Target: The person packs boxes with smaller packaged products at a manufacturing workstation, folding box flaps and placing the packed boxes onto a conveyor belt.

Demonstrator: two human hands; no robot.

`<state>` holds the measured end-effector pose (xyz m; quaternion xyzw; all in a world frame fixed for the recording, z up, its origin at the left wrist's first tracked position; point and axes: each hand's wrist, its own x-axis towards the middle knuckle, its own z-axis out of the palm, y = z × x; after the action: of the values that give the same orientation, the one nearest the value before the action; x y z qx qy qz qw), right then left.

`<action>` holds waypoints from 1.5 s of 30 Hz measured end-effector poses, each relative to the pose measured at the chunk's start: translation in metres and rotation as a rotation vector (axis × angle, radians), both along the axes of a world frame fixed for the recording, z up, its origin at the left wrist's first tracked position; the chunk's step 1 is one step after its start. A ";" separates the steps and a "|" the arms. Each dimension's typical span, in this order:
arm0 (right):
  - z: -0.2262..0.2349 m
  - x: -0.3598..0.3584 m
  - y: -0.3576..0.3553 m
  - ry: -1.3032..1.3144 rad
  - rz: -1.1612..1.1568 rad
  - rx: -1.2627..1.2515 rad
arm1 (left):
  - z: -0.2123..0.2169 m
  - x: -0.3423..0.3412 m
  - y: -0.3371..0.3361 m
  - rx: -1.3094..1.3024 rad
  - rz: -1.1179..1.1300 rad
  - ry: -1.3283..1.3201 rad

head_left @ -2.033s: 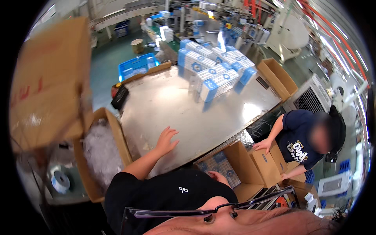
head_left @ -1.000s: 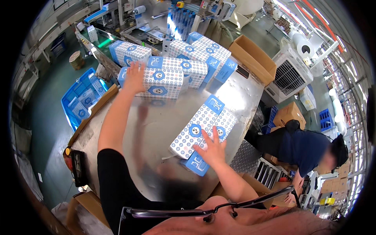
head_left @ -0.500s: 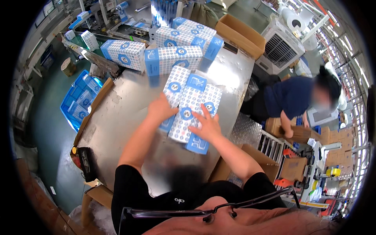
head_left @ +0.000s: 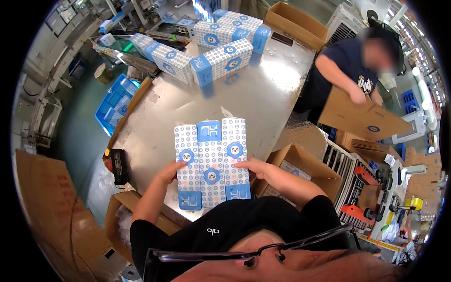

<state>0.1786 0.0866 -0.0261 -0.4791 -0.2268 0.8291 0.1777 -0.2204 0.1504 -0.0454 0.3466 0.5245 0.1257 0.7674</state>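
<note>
Three long boxes with a white and blue pattern stand side by side close in front of me: a left box (head_left: 187,173), a middle box (head_left: 210,152) and a right box (head_left: 237,171). The middle one shows its blue band at the far end, the outer two at the near end. My left hand (head_left: 170,172) presses on the outer left side, thumb on top. From the other side my right hand (head_left: 256,167) grips the row, thumb likewise on top. The fingers below are hidden. A loose flap of clear film sticks up at the right box's far end.
Several similar boxes (head_left: 225,58) lie across the back of the metal table (head_left: 268,101). A blue crate (head_left: 99,110) with packs is beyond the left edge. Open cartons (head_left: 324,183) stand at right and back. At right, a co-worker holds a cardboard piece (head_left: 357,115).
Both hands have drawn the three boxes toward me and squared them into an even row. My right hand has gone from their tops to the right side. The co-worker has lifted cardboard.
</note>
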 end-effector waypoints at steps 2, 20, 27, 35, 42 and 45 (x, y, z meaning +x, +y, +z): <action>0.005 0.007 -0.009 -0.031 0.024 0.164 | 0.019 0.006 -0.017 0.129 0.016 0.000; 0.209 0.302 -0.249 -0.755 0.428 0.836 | 0.133 0.256 -0.239 0.585 -0.660 -0.008; 0.078 0.228 -0.245 -1.544 0.757 0.979 | 0.092 0.308 -0.217 1.286 -0.254 0.559; 0.022 0.214 -0.247 -1.231 0.813 0.542 | 0.008 0.308 -0.184 0.977 -0.515 0.713; 0.060 0.255 -0.325 -1.258 -0.895 0.578 | 0.078 0.314 -0.168 1.153 -1.027 0.135; -0.026 0.222 -0.329 -1.357 0.011 0.731 | 0.077 0.375 -0.163 1.245 -1.732 0.196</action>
<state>0.4003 -0.2423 -0.0522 -0.7924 -0.5480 0.2269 0.1427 0.1548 -0.0126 0.0319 0.9400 0.0029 -0.2447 0.2378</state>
